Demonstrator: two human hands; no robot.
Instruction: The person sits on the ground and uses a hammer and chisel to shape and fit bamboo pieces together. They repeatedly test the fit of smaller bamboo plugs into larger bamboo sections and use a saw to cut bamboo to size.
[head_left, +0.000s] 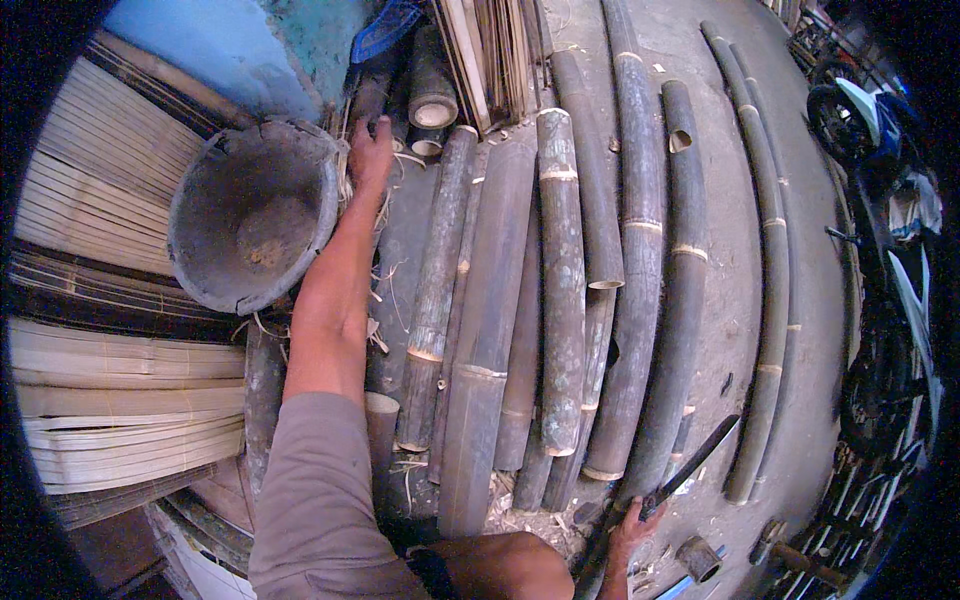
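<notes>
My left arm stretches forward past a grey bucket [255, 215]. At its end my left hand [371, 155] is beside a dark bamboo pole [369, 97] near the wall; its visible fingers are apart, and I cannot see firm contact with the pole. My right hand [634, 526], low on the right, is closed round the handle of a machete [697, 462]. The long dark blade points forward and right, above the ground beside the bamboo. Several thick bamboo poles [562, 290] lie side by side between my hands, pointing away from me.
Bundled pale slats [120, 400] are stacked at the left. More slats [490, 60] stand upright at the far side. Thin bamboo poles [772, 260] lie right of the thick ones, with parked motorbikes [880, 130] beyond. A short bamboo piece [698, 558] and shavings [515, 515] lie near me.
</notes>
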